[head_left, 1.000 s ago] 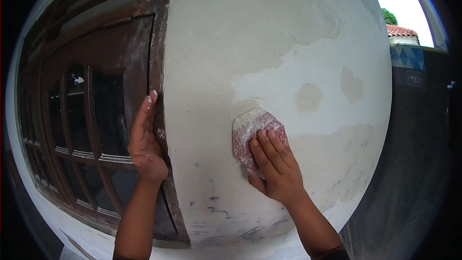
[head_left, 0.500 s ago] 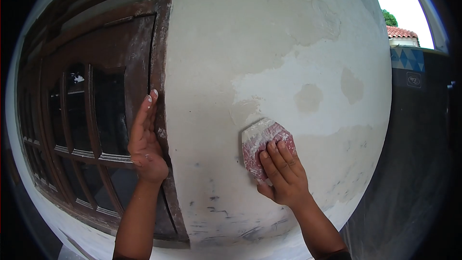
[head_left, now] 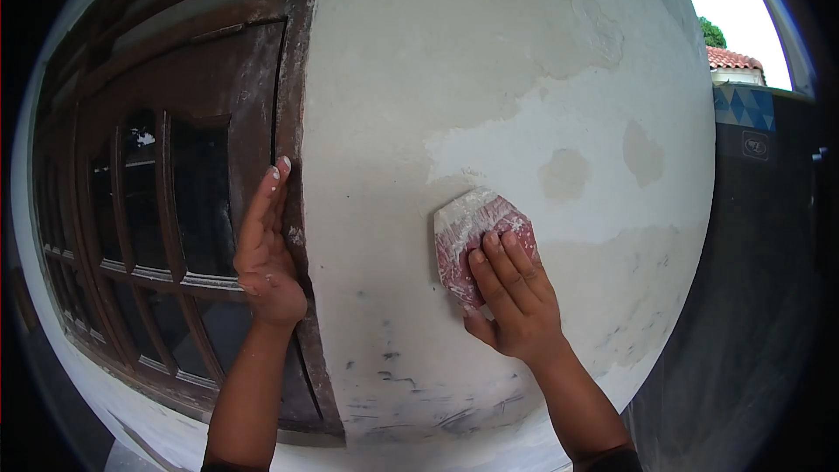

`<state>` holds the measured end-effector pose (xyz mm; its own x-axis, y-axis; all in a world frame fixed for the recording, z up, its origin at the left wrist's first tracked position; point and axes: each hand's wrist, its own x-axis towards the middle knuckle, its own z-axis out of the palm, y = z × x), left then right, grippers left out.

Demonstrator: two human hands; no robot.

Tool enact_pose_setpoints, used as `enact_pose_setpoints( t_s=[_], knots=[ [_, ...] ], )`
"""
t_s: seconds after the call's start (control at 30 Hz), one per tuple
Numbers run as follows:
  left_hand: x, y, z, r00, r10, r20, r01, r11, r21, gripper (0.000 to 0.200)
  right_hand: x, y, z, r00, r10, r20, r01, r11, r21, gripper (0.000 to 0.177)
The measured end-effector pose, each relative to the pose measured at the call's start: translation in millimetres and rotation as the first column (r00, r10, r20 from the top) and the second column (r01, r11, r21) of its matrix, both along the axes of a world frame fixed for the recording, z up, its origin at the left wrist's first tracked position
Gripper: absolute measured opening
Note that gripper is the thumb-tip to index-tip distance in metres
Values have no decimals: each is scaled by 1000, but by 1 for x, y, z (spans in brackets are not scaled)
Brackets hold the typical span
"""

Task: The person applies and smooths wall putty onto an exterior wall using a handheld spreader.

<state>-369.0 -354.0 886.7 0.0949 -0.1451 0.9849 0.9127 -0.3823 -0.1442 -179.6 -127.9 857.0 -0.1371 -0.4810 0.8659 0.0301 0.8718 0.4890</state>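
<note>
My right hand presses a flat, many-sided reddish putty spreader against the wall. Several fingers lie along its face, and the thumb sits near its lower edge. White putty smears cover much of the spreader, thickest at its upper left. My left hand rests upright on the dark wooden window frame, with its fingers stretched out and white specks on the fingertips. It holds nothing. Beige patches and white areas mottle the wall around the spreader.
Dark panes in a brown wooden window fill the left side. Dark scuffs mark the lower wall. To the right stands a dark panel with a blue patterned band; beyond it are a tiled roof and a tree.
My right hand has slid the spreader slightly up the wall, covering much of the rough putty patch that showed above it. My left hand has stayed at the frame.
</note>
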Motion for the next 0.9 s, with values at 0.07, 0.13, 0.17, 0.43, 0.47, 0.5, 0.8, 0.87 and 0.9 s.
enact_pose_setpoints(
  t_s=[0.07, 0.13, 0.17, 0.43, 0.47, 0.5, 0.8, 0.87, 0.9],
  knots=[
    [-1, 0, 0, 1000, 0, 5, 0, 1000, 6, 114, -5, -6, 14, 1000, -15, 17, 15, 1000, 18, 49],
    [-2, 0, 0, 1000, -2, 13, 1, 1000, 15, 114, -7, -6, 15, 997, -29, 72, 28, 999, 15, 50],
    [-2, 0, 0, 1000, -4, 9, 4, 1000, 17, 114, -7, -3, 10, 997, -32, 71, 31, 999, 14, 50],
    [-1, 1, 0, 1000, 11, -13, -11, 1000, -3, 114, 0, -5, 4, 1000, 14, -4, -14, 999, -49, 50],
    [0, 0, 0, 1000, 20, -3, -20, 1000, -1, 114, -2, -5, 10, 1000, -6, -1, 6, 999, -45, 50],
    [0, 0, 0, 1000, 28, 6, -28, 1000, 3, 114, -2, -4, 9, 1000, -8, 0, 8, 999, -46, 50],
    [-2, 1, 1, 1000, 17, -12, -17, 1000, 10, 114, 1, 3, 1, 1000, -18, -3, 18, 999, -37, 49],
    [2, 3, 1, 1000, 10, 9, -10, 1000, 21, 115, 1, 7, 7, 999, -39, 2, 39, 998, -57, 49],
    [3, 3, 0, 999, 6, 33, -8, 999, 34, 115, 1, 10, 7, 998, -56, 10, 56, 995, -76, 50]
  ],
)
